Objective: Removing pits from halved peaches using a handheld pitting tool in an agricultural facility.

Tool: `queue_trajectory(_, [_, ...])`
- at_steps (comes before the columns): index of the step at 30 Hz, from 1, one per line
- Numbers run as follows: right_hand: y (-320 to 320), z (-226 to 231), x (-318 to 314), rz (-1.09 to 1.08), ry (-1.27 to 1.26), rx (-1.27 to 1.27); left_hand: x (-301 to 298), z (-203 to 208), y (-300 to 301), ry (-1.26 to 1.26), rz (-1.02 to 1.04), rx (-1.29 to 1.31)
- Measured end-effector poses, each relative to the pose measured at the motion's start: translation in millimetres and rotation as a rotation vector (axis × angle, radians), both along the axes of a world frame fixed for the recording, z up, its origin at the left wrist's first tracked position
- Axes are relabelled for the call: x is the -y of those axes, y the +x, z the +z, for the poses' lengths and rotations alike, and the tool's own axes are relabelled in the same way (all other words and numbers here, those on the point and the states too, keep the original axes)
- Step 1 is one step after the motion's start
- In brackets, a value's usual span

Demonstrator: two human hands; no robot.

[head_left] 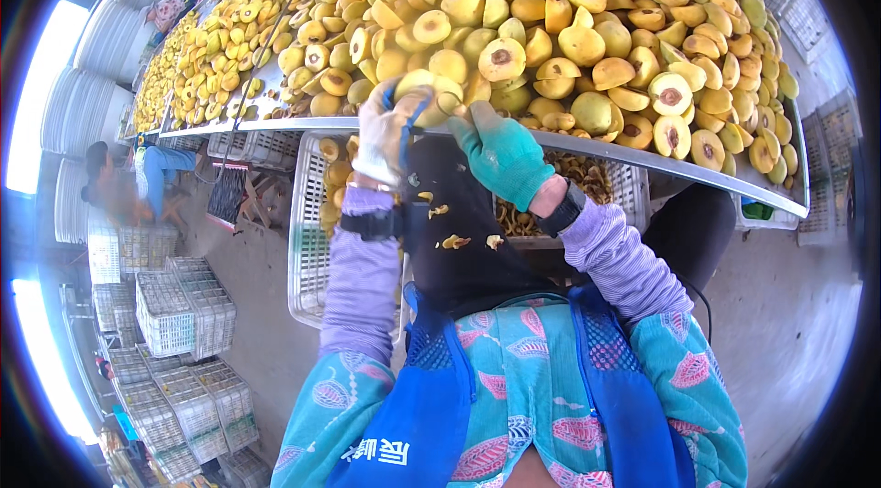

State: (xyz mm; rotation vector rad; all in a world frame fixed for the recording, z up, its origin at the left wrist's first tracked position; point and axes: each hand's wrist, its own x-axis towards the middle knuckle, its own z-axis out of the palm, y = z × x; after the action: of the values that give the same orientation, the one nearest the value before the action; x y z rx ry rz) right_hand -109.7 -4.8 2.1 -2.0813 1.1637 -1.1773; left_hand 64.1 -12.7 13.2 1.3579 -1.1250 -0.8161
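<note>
Two gloved hands are meeting at the near edge of a metal table, just left of ctr. L hand, white glove, is grasping a yellow fruit, thumb and fingers wrapping its L side. R hand, teal glove, is bringing its fingertips up to the R side of same; whether it is gripping a small tool or only touching, cannot tell: fingers are hiding it.

Fruit is sitting just off the near side of the pile, above the dark lap. Halves are filling the table, many showing brown pit hollows.

Handling (est.): fruit is looking light, firm-ish, w/ moist cut faces, so prob. slippery; flesh is likely bruising if squeezed hard. Best hold: rounded skin side, cupped in palm, fingers keeping clear of the cut rim.

Below: white crate, near L, is holding more fruit; second crate, R of lap, is holding brownish scraps. Sm. yellow bits are lying on the lap. Far L: stacked crates are standing on the floor; a co-worker is sitting beyond, detail blurred.
</note>
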Motion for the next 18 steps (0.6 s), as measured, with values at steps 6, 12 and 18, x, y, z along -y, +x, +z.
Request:
queue_trajectory(6, [-14.6, -6.8, -10.1, 0.038, 0.058, -0.057, -23.2, -0.7, -29.7, -0.465, -0.106, 0.791])
queue_trajectory(12, [-13.9, 7.2, -20.3, -0.009, 0.072, -0.056, -24.2, -5.7, -53.3, -0.289, -0.019, 0.029])
queue_trajectory(18, [-6.3, -1.1, -21.6, 0.006, 0.1, 0.082, -21.5, -4.9, -67.0, -0.129, 0.068, -0.418])
